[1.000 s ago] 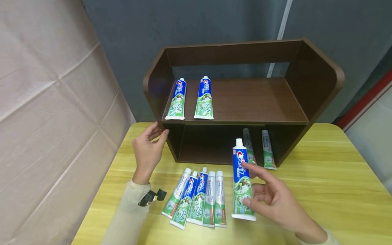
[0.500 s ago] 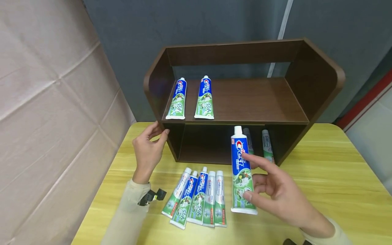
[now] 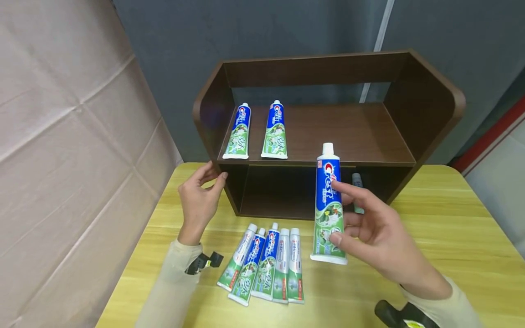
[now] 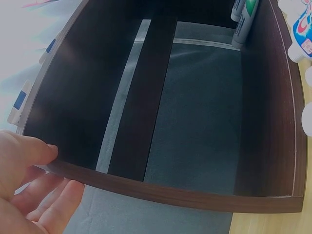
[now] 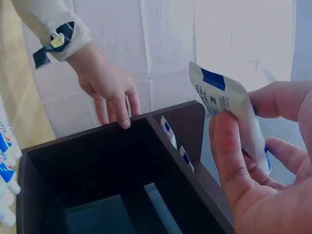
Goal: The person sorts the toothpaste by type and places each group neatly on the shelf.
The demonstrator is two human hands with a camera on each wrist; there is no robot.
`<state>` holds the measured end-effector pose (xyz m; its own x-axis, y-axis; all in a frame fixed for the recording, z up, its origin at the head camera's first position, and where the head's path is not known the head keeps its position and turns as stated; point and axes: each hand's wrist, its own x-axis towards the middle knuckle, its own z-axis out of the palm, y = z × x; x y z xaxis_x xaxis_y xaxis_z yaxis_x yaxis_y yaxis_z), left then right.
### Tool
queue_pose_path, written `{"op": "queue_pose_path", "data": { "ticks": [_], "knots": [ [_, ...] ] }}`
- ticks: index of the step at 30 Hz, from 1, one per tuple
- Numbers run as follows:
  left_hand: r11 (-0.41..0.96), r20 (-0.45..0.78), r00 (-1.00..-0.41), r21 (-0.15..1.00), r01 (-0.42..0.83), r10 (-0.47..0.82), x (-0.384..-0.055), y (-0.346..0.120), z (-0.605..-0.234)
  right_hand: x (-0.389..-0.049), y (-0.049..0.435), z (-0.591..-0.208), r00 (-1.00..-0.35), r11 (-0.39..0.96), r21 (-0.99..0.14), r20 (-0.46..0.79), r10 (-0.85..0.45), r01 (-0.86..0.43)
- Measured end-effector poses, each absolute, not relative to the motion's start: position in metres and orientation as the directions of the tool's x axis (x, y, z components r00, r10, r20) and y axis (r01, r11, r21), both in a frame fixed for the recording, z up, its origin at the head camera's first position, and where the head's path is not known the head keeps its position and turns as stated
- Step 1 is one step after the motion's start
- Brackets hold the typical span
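My right hand (image 3: pixel 379 232) pinches a blue and green Crest toothpaste tube (image 3: pixel 328 209), cap up, in front of the brown shelf's edge in the head view. The right wrist view shows the pale back of this held tube (image 5: pixel 229 105) between thumb and fingers. With thumb and fingers, my left hand (image 3: pixel 201 196) grips the left side panel of the two-tier shelf (image 3: pixel 344 127). In the left wrist view its thumb and fingers (image 4: pixel 44 151) sit at the panel's edge. Two Crest tubes (image 3: pixel 237 132) (image 3: pixel 275 131) lie on the upper tier's left part.
On the wooden table (image 3: pixel 443 237), several toothpaste tubes lie side by side in front of the shelf, among them a white and green tube (image 3: pixel 295 266). Another such tube (image 3: pixel 357 182) is in the lower tier's right end, partly behind my right hand. A dark curtain (image 3: pixel 287 27) hangs behind.
My right hand has lifted the held tube up and forward, from before the lower tier to the height of the upper tier's front edge. My left hand has stayed in place.
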<state>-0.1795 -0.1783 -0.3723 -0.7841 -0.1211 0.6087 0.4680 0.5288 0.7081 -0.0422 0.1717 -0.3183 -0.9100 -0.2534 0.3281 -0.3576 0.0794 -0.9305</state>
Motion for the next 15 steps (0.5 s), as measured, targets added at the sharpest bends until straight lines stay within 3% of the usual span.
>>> {"op": "queue_pose_path", "data": {
  "ticks": [8,15],
  "knots": [
    [0.528,0.61,-0.783,0.707,0.47,-0.12,-0.18,-0.178,-0.371,-0.055,0.172,-0.305,-0.924,0.111,-0.934,0.31,-0.223,-0.34],
    [0.526,0.606,-0.786,0.712,0.465,-0.125,-0.179,-0.178,-0.371,-0.069,0.176,-0.298,-0.929,0.052,-0.95,0.29,-0.23,-0.309]
  ]
}}
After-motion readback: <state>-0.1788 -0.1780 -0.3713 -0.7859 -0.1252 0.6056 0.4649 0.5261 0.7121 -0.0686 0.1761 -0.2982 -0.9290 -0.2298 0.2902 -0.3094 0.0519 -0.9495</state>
